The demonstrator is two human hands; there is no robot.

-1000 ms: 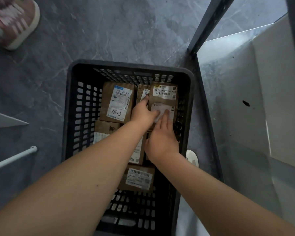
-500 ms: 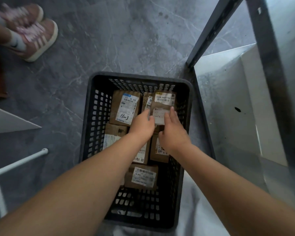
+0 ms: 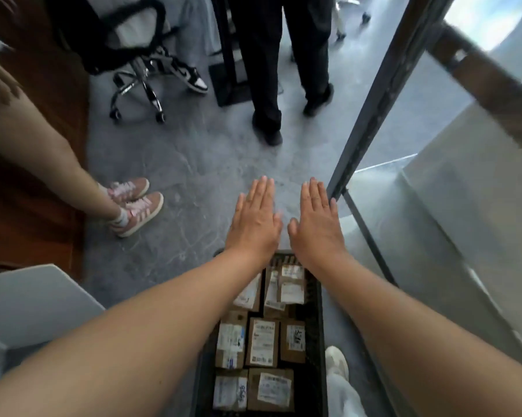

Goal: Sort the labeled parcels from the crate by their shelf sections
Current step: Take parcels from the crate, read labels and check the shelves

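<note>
While left hand [image 3: 255, 219] and right hand [image 3: 316, 222] hover flat, empty, forearms [image 3: 163, 320] hide part of the crate [image 3: 317, 326].

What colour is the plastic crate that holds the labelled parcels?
Black. The plastic crate shows best in the head view, with brown cardboard parcels bearing white labels inside it.

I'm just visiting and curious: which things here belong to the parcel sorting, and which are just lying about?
Part of the job: black crate, labeled parcels, shelf frame, left hand, right hand.
Just around: office chair, pink sneakers, black trousers.
</note>
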